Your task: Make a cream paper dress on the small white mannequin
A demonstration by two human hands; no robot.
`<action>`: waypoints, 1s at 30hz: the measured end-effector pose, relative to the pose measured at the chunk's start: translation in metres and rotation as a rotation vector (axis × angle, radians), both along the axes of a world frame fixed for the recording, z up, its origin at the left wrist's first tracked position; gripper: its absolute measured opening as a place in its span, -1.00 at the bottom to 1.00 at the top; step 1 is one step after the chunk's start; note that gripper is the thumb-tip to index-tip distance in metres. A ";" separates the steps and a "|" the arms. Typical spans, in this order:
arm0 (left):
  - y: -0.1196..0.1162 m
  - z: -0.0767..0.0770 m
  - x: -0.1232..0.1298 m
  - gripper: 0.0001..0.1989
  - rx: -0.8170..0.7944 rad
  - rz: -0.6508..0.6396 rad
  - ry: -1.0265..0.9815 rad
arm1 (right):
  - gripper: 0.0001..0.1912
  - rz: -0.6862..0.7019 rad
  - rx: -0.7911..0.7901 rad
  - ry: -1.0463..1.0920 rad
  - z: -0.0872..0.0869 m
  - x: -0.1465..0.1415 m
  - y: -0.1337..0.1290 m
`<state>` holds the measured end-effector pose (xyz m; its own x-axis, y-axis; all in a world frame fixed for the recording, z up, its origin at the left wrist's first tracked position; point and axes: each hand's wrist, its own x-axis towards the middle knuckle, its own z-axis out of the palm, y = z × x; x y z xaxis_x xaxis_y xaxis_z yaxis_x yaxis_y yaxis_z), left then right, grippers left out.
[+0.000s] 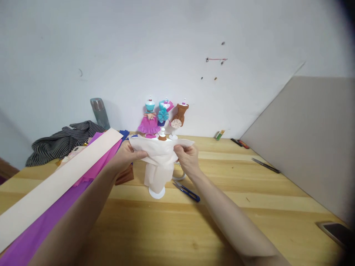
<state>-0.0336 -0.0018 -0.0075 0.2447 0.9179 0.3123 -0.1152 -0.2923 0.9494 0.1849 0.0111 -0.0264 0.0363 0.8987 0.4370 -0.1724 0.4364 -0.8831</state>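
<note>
A small dress form on a round white base (156, 193) stands on the wooden table, wrapped below in pale cream material (158, 176). Across its upper part stretches a cream strip (158, 149), held at both sides. My left hand (128, 156) pinches the strip near its left end, thumb in front. Near the right end my right hand (187, 155) pinches it between thumb and fingers. The form's white neck knob (162, 132) shows above the strip, with a bit of brown below it. The strip hides the form's chest.
Behind stand small forms in a pink dress (149, 123), blue pieces (163, 115) and a brown dress (181, 112). Blue snips (188, 192) lie right of the base. A long cream strip (63, 181), purple sheets (47, 232), striped cloth (66, 140) and a bottle (100, 112) are left.
</note>
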 end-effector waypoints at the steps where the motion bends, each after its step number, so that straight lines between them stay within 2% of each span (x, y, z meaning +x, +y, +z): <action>1: 0.000 -0.001 0.000 -0.64 0.011 0.012 -0.004 | -0.50 0.016 0.004 0.000 -0.002 0.001 0.002; 5: -0.001 -0.002 -0.001 -0.67 0.053 0.039 -0.018 | -0.40 0.170 0.016 -0.050 -0.004 0.012 0.005; 8: -0.004 -0.001 -0.003 -0.67 0.069 0.073 0.023 | -0.48 0.338 0.029 -0.142 0.003 0.025 -0.002; 12: -0.007 0.001 -0.002 -0.70 0.086 0.119 0.056 | -0.60 0.437 -0.076 -0.290 0.018 0.039 -0.021; 15: -0.008 0.001 -0.001 -0.72 0.117 0.120 0.052 | -0.63 0.445 -0.167 -0.330 0.025 0.042 -0.033; 21: -0.008 0.001 -0.002 -0.71 0.116 0.108 0.067 | -0.66 0.395 -0.187 -0.269 0.032 0.039 -0.042; 26: -0.011 0.003 -0.002 -0.66 0.104 0.097 0.069 | -0.70 0.280 -0.156 -0.209 0.035 0.040 -0.046; 30: -0.010 0.002 -0.004 -0.62 0.072 0.094 0.105 | -0.72 0.201 -0.092 -0.193 0.032 0.044 -0.040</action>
